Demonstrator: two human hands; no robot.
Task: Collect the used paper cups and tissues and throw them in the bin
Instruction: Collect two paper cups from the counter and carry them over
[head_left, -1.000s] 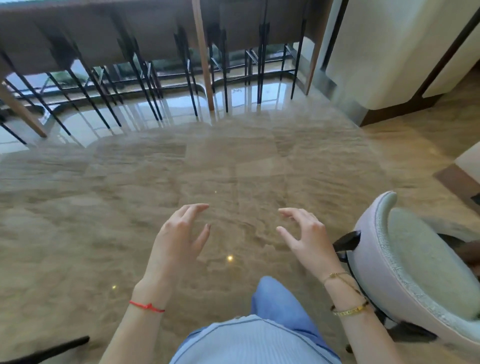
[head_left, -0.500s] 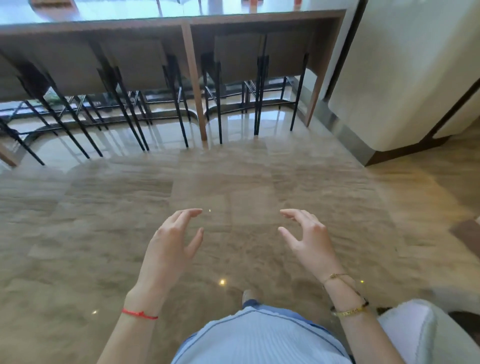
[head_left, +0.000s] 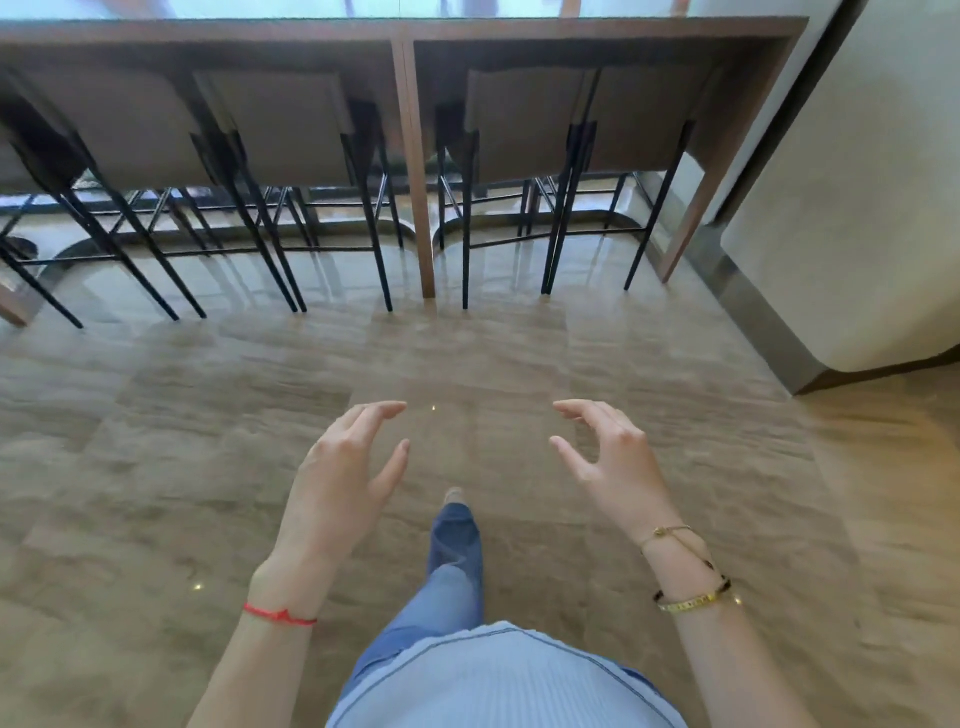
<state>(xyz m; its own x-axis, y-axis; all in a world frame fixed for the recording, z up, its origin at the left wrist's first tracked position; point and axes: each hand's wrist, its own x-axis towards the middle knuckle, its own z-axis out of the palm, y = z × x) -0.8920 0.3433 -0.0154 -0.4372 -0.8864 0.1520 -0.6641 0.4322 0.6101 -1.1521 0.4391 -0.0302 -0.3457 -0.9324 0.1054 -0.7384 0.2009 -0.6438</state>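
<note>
Both the left hand (head_left: 337, 483) and right hand (head_left: 613, 462) hung empty, fingers spread. No cups or tissues showed; likely light, crushable, best pinched gently.

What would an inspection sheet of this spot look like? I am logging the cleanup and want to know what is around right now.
Surface: polished stone floor, glossy, bare where visible; long wooden counter ahead, its top barely in view.
Job's things: nothing seen; no paper cups, tissues or bin in view.
Clutter: nothing seen.
Hands: left hand and right hand both open, fingers curled, holding nothing, raised over the floor.
Cables: nothing seen.
Surroundings: bar stools with black legs tucked under the counter; pale wall at right; one leg in blue jeans stepping forward.
</note>
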